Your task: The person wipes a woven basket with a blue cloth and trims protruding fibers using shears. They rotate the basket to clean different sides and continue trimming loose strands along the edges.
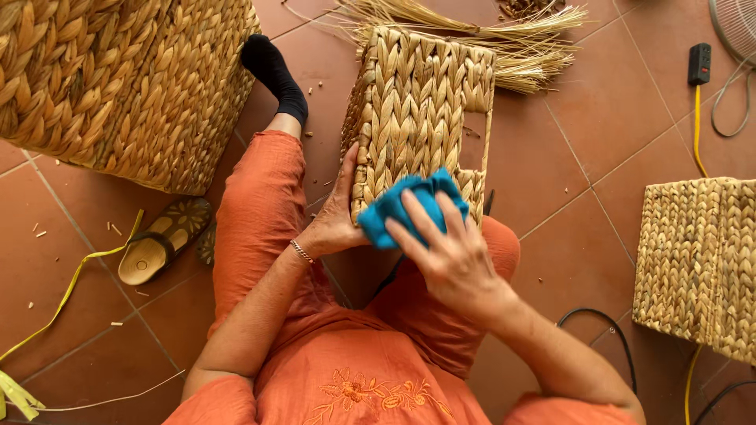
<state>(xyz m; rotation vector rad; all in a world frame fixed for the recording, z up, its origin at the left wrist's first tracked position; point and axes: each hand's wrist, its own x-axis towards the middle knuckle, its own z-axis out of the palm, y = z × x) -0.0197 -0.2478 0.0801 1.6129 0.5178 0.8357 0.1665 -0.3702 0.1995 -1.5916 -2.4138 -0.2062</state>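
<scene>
A rectangular woven straw basket (421, 94) with a cut-out handle rests tilted on my lap. My left hand (335, 216) grips its near left edge. A blue cloth (405, 205) lies bunched against the basket's near side, and my right hand (445, 248) presses it there with the fingers spread over it. I sit on the tiled floor in orange clothes, one leg stretched out in a black sock (276, 71).
A big woven basket (118, 79) stands at the upper left, another woven basket (697, 264) at the right. Loose straw (524, 39) lies beyond the basket. A sandal (161, 240), yellow strips (55, 303), a black plug with yellow cable (698, 67) and black cables (610, 327) lie on the floor.
</scene>
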